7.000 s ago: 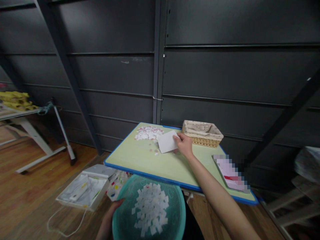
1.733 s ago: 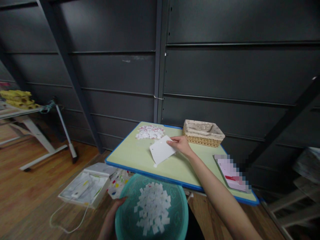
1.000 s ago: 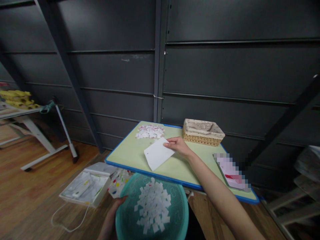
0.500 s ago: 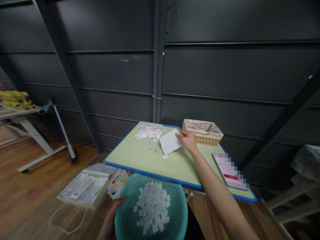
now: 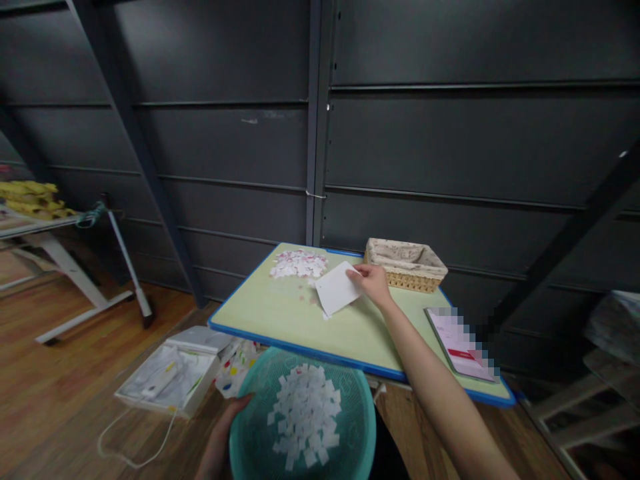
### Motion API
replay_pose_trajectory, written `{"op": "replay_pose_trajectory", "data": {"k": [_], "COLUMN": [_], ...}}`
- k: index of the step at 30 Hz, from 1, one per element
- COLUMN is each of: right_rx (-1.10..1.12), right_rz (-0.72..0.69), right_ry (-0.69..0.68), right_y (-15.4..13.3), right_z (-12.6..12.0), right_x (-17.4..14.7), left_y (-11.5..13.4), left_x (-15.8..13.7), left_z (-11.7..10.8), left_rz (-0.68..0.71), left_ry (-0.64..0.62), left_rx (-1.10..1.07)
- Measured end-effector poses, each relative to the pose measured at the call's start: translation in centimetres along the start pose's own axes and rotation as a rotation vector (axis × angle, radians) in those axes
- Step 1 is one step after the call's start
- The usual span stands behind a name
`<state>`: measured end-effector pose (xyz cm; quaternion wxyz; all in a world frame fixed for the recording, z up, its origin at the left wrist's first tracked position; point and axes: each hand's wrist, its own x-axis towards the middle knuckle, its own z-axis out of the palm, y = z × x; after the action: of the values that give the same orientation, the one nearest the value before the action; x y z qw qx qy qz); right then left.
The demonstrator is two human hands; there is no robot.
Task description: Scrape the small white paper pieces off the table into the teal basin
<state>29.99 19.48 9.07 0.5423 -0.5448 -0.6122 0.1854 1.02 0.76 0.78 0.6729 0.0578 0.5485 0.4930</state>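
My right hand (image 5: pixel 371 281) pinches a white card (image 5: pixel 339 289) by its right edge and holds it low over the yellow-green tabletop (image 5: pixel 280 310). A few small white pieces show under and beside the card's lower edge. Behind it, to the left, lies a pile of small white paper pieces (image 5: pixel 299 263) with reddish marks. My left hand (image 5: pixel 231 413) grips the left rim of a green plastic basket (image 5: pixel 357 407), thumb over the edge. Inside, a heap of small white squares (image 5: pixel 307 413) covers the middle. The basket sits just below the table's front edge.
A cloth-lined wicker basket (image 5: pixel 417 280) stands at the back right of the table, with a tablet (image 5: pixel 460 343) nearer the front. On the floor at left is an open white box (image 5: pixel 170 380) with a cord. A metal wall rises behind; another table (image 5: pixel 50 230) is at far left.
My right hand has shifted the white card slightly to the left and down, over the small pieces on the table. My left hand and the green basket have stayed in place.
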Motion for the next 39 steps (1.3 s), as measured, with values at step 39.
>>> {"op": "replay_pose_trajectory", "data": {"k": [39], "right_rx": [0.155], "right_rz": [0.116], "right_ry": [-0.113], "right_y": [-0.1], "right_z": [0.3], "right_x": [-0.2], "left_y": [0.4], "left_x": [-0.7], "left_z": [0.7], "left_rz": [-0.007], "left_ry": [-0.008], "left_rx": [-0.033]}}
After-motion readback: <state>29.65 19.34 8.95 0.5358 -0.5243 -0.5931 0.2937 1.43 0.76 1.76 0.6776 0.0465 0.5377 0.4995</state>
